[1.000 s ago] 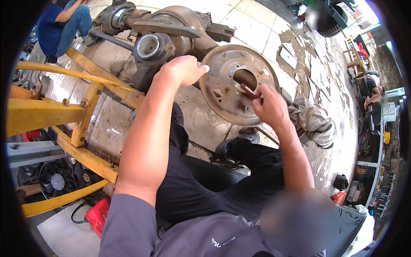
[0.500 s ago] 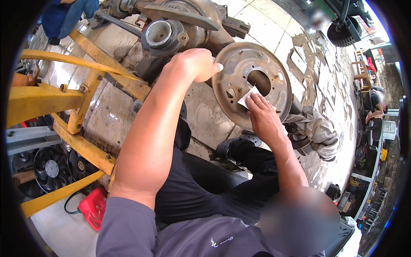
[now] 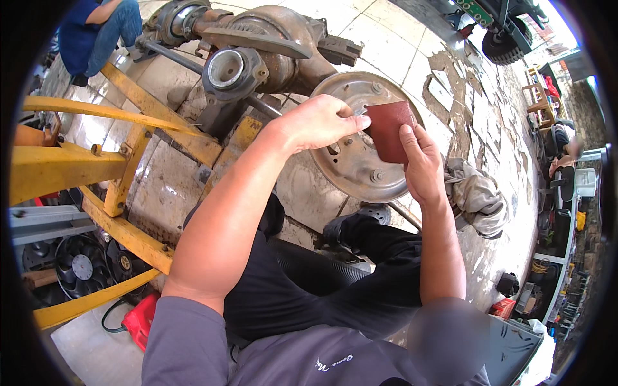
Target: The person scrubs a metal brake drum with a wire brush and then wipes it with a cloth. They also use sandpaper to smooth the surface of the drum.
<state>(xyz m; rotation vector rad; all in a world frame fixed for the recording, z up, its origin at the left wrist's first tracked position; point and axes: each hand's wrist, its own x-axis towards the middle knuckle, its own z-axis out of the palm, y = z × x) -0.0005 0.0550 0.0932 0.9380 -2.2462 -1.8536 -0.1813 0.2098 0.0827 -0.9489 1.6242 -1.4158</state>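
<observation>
Between both hands, above a round metal brake backing plate point(image 3: 353, 179), is a reddish-brown square of sandpaper point(image 3: 388, 134). My right hand point(image 3: 423, 161) is closed on its right edge, thumb on the near face. My left hand point(image 3: 325, 122) is closed at the left edge, thumb and finger pinching its corner. The sheet covers the middle of the plate, including most of its central hole. Worn and brownish, the plate has several small holes and studs, and it stands at the end of a rusty axle housing point(image 3: 283, 67).
A yellow metal frame point(image 3: 71, 151) stands at left, with black fans point(image 3: 82, 267) and a red tool point(image 3: 140, 321) below. Grey cloth point(image 3: 477, 199) lies right of the plate. Another person point(image 3: 96, 38) crouches at the far left. Broken tiles point(image 3: 479, 109) cover the floor at right.
My right hand has lifted the sandpaper off the plate, and its reddish-brown face now shows. My left hand has moved right from the plate's rim to the sheet. The plate appears turned.
</observation>
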